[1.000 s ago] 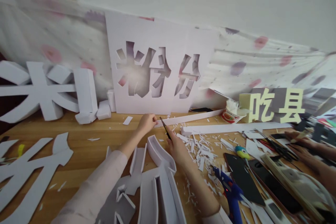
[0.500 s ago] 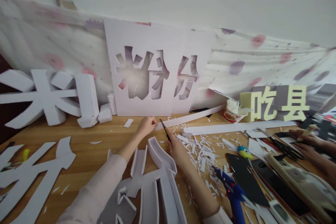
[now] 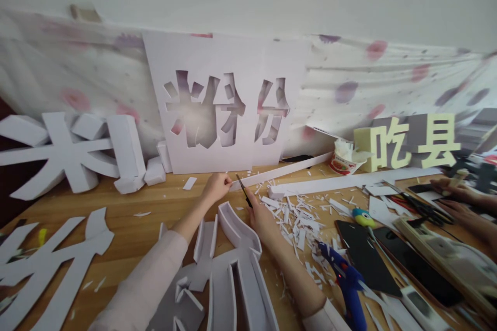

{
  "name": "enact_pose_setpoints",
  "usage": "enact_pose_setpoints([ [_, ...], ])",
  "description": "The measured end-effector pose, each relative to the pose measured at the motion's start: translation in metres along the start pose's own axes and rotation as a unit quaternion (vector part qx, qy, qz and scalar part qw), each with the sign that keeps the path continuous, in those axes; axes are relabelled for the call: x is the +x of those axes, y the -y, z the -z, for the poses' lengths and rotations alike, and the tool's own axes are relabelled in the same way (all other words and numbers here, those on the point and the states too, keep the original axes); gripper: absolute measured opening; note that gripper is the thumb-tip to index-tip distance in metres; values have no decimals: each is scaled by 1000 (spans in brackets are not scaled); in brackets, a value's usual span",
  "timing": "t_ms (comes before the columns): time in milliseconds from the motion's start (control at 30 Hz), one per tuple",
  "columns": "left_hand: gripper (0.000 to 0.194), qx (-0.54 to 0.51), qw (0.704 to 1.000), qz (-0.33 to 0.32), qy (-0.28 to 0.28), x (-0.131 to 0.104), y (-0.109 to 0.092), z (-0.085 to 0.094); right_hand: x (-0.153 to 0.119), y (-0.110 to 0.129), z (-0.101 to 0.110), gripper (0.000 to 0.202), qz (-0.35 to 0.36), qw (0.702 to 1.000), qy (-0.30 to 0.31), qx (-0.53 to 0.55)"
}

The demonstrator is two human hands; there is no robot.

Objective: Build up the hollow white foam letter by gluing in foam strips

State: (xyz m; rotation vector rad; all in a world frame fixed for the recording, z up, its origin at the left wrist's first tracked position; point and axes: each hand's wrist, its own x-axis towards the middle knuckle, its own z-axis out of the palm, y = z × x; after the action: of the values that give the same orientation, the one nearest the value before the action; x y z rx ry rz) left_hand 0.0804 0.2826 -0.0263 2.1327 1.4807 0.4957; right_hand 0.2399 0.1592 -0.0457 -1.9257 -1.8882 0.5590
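1. Lower centre of the frame: one hollow white letter shell (image 3: 233,274) lies flat on the wooden table (image 3: 155,207), walls standing up. Both forearms reach over it, so a dropped elbow could crush those thin walls.
2. Bottom right: one blue glue gun (image 3: 347,287) lies just beside the right forearm. If it is hot, a sleeve brushing it could be burned; whether it is on cannot be told.
3. Centre: the right hand (image 3: 262,220) is clamped around one pair of scissors (image 3: 244,190), blades pointing up and left.
4. Just left of the blades, the left hand (image 3: 216,187) pinches shut on the near end of one long white strip (image 3: 283,170), which runs right and away across the table. The fingertips sit very close to the blade tips, so a hurried snip could nick them, or the strip could twist and cut crooked.
5. Right of the hands: a scatter of white offcuts (image 3: 298,217), too many to count. They could slide underfoot of the strip and spoil the hold.
6. Right edge: another person's two hands (image 3: 458,201), well apart from the cutting.
7. Far centre: one white stencil board (image 3: 221,103) leans on the wall; a knock to the table could tip it forward.
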Motion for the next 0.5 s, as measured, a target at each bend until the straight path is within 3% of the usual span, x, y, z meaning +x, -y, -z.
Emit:
enact_pose_setpoints([
  [500,35,18,1000,7,8,2,1,-1,1,6,3,42,-17,1000,18,-1],
])
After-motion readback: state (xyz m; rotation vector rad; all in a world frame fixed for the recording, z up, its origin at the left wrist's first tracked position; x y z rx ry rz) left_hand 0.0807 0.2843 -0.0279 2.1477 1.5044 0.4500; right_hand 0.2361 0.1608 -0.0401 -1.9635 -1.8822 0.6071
